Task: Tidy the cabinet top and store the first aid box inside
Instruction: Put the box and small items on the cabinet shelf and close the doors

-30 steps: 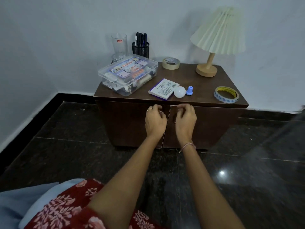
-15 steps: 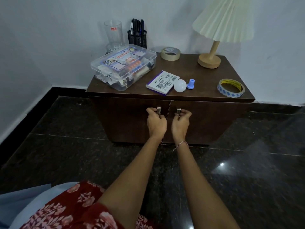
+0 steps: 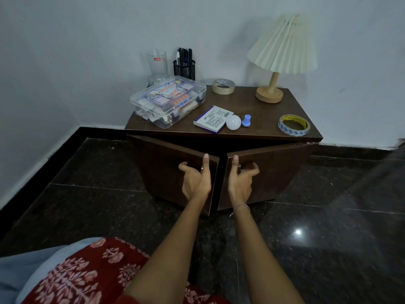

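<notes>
As doors (image 3: 163, 172) gape, notepad (image 3: 213, 118) sits beside first aid box (image 3: 167, 102).

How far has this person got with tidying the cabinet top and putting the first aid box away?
Early days. Done: both doors stand partly open. In hand: the left hand grips the left door, the right hand the right door. Left: the first aid box sits on the cabinet top, notepad and light bulb loose beside it.

Clear first aid box (image 3: 168, 102) atop cabinet (image 3: 252, 105)
</notes>
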`<control>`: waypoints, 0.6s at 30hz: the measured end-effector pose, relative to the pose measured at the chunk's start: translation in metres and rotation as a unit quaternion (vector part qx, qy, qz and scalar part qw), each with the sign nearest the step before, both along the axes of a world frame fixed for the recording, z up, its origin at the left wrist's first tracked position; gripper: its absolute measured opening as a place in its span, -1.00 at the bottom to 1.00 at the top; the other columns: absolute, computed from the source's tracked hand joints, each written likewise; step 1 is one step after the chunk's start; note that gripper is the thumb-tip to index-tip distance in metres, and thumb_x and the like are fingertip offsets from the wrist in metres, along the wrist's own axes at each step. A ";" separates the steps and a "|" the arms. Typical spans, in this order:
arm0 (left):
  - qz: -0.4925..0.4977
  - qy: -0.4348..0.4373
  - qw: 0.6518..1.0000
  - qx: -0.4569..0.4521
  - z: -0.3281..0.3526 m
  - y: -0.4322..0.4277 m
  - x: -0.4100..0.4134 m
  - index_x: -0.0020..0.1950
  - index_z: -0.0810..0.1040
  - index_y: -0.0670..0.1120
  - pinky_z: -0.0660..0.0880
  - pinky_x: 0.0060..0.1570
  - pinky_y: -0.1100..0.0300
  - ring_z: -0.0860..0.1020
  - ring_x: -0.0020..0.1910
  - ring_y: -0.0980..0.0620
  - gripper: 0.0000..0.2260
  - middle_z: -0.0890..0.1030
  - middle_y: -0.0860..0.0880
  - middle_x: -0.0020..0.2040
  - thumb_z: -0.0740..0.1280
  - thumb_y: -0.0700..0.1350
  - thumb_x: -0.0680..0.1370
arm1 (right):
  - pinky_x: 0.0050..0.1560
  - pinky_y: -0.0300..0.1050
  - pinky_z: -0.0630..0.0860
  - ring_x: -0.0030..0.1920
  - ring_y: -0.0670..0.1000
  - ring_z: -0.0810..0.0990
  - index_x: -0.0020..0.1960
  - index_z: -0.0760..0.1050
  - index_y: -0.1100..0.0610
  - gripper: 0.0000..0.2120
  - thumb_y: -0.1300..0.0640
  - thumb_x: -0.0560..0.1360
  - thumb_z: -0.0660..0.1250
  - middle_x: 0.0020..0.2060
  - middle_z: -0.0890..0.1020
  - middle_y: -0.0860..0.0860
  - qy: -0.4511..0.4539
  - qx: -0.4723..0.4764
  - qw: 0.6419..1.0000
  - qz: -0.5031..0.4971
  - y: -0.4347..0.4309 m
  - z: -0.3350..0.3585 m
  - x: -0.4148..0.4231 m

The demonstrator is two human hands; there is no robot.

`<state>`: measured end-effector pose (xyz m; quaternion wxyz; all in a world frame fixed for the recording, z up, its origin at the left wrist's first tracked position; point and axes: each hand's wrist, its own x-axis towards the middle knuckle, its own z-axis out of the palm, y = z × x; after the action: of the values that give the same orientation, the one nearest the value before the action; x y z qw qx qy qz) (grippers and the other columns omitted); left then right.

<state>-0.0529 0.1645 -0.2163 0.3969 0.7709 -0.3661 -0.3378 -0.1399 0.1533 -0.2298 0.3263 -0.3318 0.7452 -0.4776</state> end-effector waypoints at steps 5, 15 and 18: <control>0.019 -0.026 0.996 0.079 0.001 0.019 0.005 0.48 0.05 -0.21 0.42 0.05 0.04 0.57 0.08 -0.12 -0.04 0.62 -0.09 0.07 0.10 0.50 0.37 | 0.37 0.19 0.09 0.27 0.16 0.49 0.47 -0.01 0.13 -0.10 -0.46 0.39 0.08 0.19 0.58 0.09 0.004 0.069 0.997 -0.016 0.012 0.007 -0.011; -0.015 -0.016 0.994 0.104 0.006 0.031 0.029 0.45 0.19 -0.15 0.43 0.13 0.02 0.51 0.19 -0.16 -0.22 0.56 -0.13 0.20 0.22 0.35 0.43 | 0.35 0.19 0.17 0.26 0.22 0.47 0.43 0.04 0.24 -0.13 -0.34 0.41 0.23 0.21 0.53 0.17 -0.039 0.122 0.992 -0.018 0.012 0.012 -0.035; -0.006 -0.007 0.996 0.093 0.006 0.032 0.035 0.44 0.25 -0.12 0.48 0.15 -0.03 0.56 0.12 -0.12 -0.17 0.61 -0.10 0.13 0.23 0.40 0.35 | 0.03 0.02 0.41 0.12 0.21 0.54 0.38 0.10 0.24 -0.21 -0.28 0.43 0.25 0.16 0.54 0.17 -0.030 0.123 0.992 -0.001 0.011 0.018 -0.036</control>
<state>-0.0183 0.1969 -0.2100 0.3189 0.8047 -0.3406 -0.3672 -0.1755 0.1647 -0.2114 0.3861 -0.2739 0.7888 -0.3920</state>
